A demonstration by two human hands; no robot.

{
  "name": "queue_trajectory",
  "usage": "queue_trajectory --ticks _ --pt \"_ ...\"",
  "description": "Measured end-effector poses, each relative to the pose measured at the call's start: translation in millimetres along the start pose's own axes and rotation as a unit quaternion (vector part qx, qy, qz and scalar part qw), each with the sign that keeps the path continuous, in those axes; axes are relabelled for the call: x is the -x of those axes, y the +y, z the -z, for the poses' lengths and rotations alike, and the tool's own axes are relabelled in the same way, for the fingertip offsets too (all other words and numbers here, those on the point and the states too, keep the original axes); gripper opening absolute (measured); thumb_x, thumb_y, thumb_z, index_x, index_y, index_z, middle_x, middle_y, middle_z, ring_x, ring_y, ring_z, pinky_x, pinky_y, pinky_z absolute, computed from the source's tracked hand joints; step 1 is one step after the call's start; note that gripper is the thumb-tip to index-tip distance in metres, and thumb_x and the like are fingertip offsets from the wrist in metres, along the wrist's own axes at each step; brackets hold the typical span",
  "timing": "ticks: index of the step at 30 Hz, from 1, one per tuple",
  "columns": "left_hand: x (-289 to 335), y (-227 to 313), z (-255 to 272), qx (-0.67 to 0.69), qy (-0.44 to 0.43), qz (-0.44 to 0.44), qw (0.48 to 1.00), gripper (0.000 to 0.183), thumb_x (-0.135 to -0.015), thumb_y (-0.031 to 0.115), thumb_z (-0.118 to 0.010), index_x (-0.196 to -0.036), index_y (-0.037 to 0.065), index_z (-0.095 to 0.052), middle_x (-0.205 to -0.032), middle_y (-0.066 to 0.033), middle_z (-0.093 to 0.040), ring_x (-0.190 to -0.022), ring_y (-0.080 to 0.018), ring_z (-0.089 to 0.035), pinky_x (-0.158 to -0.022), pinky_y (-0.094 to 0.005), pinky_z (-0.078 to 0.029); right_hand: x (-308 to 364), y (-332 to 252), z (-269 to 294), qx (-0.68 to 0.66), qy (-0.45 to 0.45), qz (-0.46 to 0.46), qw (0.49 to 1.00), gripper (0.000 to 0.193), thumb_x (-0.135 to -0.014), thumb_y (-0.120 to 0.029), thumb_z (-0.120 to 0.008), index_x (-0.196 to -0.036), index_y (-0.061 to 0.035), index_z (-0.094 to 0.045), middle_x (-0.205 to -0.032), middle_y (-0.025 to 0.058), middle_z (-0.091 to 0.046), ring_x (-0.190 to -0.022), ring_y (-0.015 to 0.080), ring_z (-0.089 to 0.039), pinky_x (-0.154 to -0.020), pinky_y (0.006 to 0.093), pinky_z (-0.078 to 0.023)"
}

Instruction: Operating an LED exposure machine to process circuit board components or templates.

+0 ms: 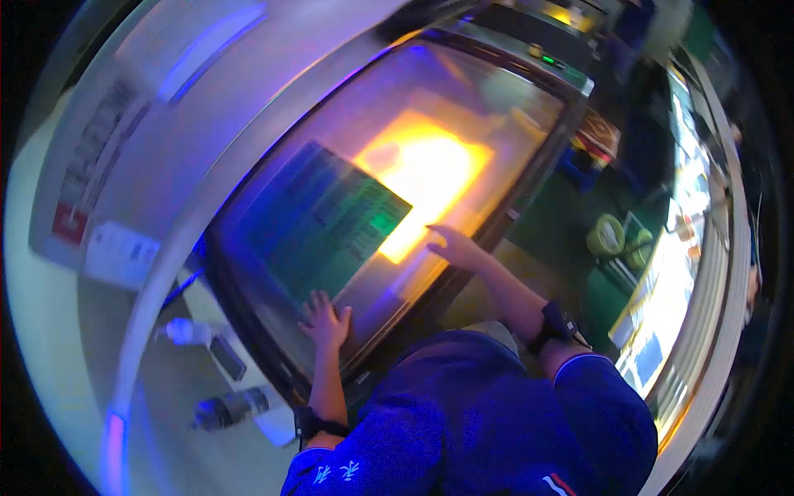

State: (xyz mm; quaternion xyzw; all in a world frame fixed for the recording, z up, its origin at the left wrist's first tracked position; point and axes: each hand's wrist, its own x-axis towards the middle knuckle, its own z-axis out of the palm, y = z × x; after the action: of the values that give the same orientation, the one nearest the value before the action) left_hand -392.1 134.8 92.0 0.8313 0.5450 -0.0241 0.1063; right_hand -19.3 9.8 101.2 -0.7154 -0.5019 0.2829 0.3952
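1. Two bare hands reach over a dark-rimmed frame (248, 326), and between its sides we see a smooth, glossy sheet (374, 296).
2. Our green panel (322, 223) lies flat and slanted within the rim, on the left part of the sheet. We cannot tell whether it rests on top of the sheet or beneath it.
3. Our left hand (328, 322) is released, fingers spread, at the panel's near corner. The fingertips seem to touch there, though blur keeps us from being sure.
4. Our right hand (453, 248) grasps nothing either; its fingers stretch loosely toward the panel's right corner, apart from it, beside a bright yellow patch (434, 161). We cannot tell if it meets the sheet.
5. As for progress, we judge the laying-down done: the panel is inside the frame and neither hand carries it. Whether its placing is final, or needs more squaring up, we cannot tell.
6. To our left stand a pale machine housing (165, 157) and, lower down, a dark bottle (231, 409).
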Motion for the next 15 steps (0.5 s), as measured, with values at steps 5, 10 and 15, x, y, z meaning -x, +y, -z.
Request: queue_trajectory --ticks 5,10,15 --pt "55.0 6.4 -8.1 0.029 0.001 -0.002 1.0 0.089 -0.087 0.066 -0.051 -0.151 0.008 -0.031 -0.162 -0.0164 -0.012 -0.145 -0.05 -0.01 -0.109 -0.0735 -0.01 -64.4 -15.3 -45.6 0.288 -0.02 -0.107 0.951 0.093 -0.084 -0.051 -0.066 -0.153 -0.0097 -0.021 -0.158 0.0221 -0.02 -0.147 0.0396 -0.016 -0.116 0.0596 -0.02" --pt "72.2 -20.7 -28.5 0.203 0.025 -0.001 0.979 0.084 -0.09 0.059 -0.054 -0.149 0.003 -0.034 -0.162 -0.0179 -0.011 -0.147 -0.0453 -0.011 -0.113 -0.0659 -0.008 -75.4 -55.6 -56.6 0.285 -0.025 -0.203 0.936 0.089 -0.077 -0.055 -0.071 -0.141 -0.0037 -0.038 -0.142 0.0258 -0.039 -0.134 0.041 -0.037 -0.108 0.0547 -0.036" --pt "78.1 -56.6 -24.5 0.69 0.18 0.102 0.693 0.069 -0.093 0.047 -0.055 -0.144 0.003 -0.043 -0.16 -0.0145 -0.018 -0.146 -0.036 -0.021 -0.116 -0.0515 -0.016 -87.9 -32.8 -46.8 0.302 -0.016 -0.241 0.922 0.084 -0.075 -0.059 -0.07 -0.128 0.0035 -0.05 -0.126 0.0265 -0.056 -0.118 0.0401 -0.056 -0.097 0.046 -0.048"
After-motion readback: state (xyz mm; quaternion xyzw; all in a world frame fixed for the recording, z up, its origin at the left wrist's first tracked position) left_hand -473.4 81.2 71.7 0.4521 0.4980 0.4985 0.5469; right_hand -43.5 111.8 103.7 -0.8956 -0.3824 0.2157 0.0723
